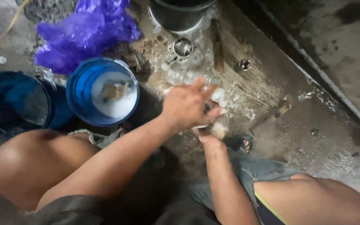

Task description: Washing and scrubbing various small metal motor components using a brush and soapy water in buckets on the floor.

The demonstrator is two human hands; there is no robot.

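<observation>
Soapy part scrubbed between two hands at frame centre

Soapy part (pixel 213 125) — small, foam-covered, its shape and long axis too hidden to tell — sits pinched between both hands just right of centre. Left hand (pixel 186 106) lies over it, fingers curled in a closed grip; right hand (pixel 208 135) cups it from below, and whether that grip is closed cannot be told. Counted around them: two blue buckets (pixel 101 89) at left, one purple bag (pixel 86 31) upper left, one dark pot (pixel 180 14) at top, one metal housing (pixel 181 49) on the wet concrete floor (pixel 313 133).

Two buckets (pixel 15 102) (pixel 103 91) were set side by side left of the hands (pixel 188 106), a plastic bag (pixel 86 31) behind them.
</observation>
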